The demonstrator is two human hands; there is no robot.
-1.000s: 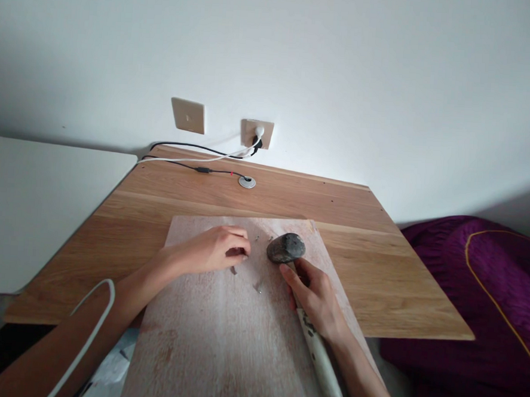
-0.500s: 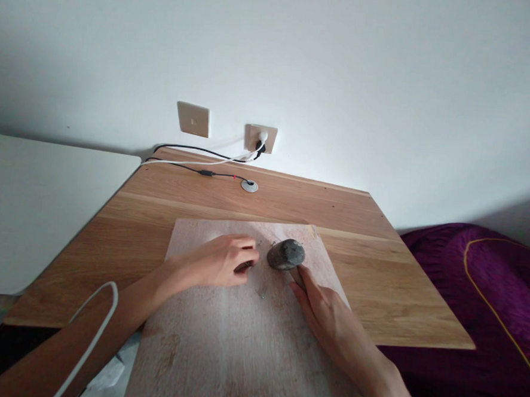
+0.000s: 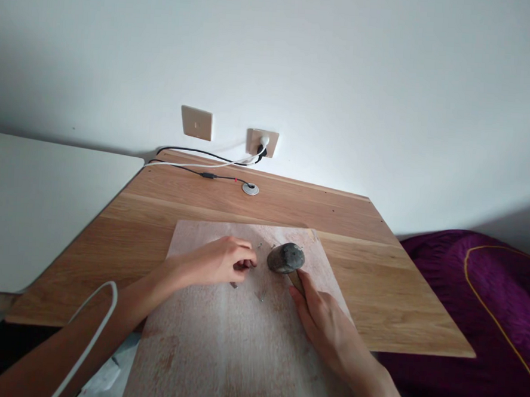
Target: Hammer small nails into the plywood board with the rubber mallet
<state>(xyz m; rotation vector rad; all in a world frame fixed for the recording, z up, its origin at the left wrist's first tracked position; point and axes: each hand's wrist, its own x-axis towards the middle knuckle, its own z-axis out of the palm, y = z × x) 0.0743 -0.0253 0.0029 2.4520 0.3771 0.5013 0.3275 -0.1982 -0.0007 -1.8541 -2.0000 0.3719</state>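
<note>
A mallet with a dark, rounded head is in my right hand, its fingers wrapped round the short visible part of the wooden handle. The head is over the far right part of a pale wooden board. My left hand is closed just left of the mallet head, fingers curled in a pinch. A small nail pokes out below its fingers, and a bit of metal shows at the fingertips; the rest is hidden. Another nail stands in the board between my hands, and a further nail is behind.
Under the board is a wooden desk, with black and white cables along its back edge to a wall socket. A white table adjoins on the left. Purple cloth lies right. A white cord crosses my left forearm.
My left hand has turned slightly, its fingers curling lower, and a nail now shows beneath it. The mallet stays nearly in place in my right hand. The view has tipped slightly upward.
</note>
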